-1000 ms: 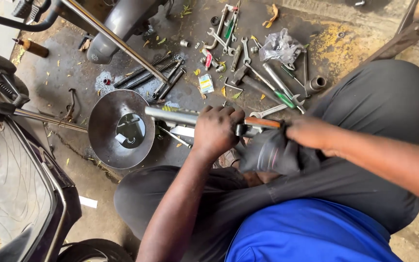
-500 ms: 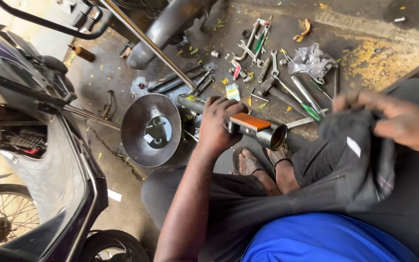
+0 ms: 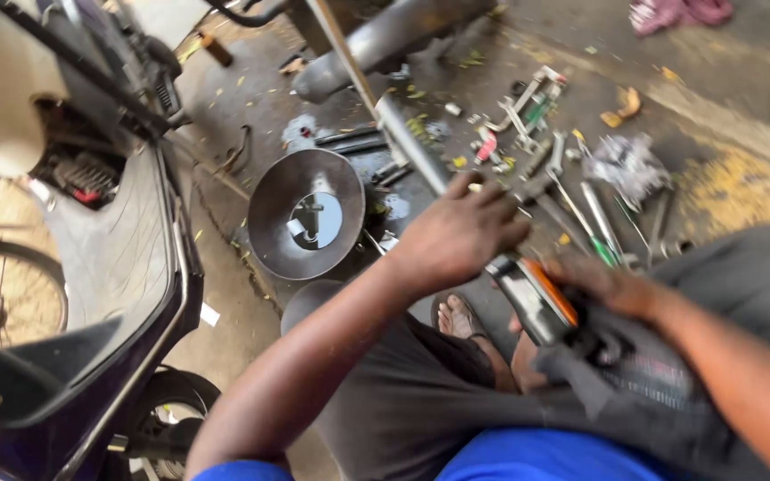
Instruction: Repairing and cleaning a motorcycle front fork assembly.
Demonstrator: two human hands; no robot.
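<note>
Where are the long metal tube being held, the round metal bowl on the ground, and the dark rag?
metal tube [image 3: 416, 151], head view, on its bare shiny shaft above the left hand.
metal bowl [image 3: 274, 191], head view, on its inner wall, left side.
dark rag [image 3: 599, 365], head view, on the folds under the right hand.

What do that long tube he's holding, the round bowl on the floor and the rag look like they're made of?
Tube: likely steel, its upper part grey with a dull shine; an orange band near the lower end.
Bowl: probably metal, dark and matte, with liquid pooled inside.
Rag: dark grey woven cloth, soft and creased.
</note>
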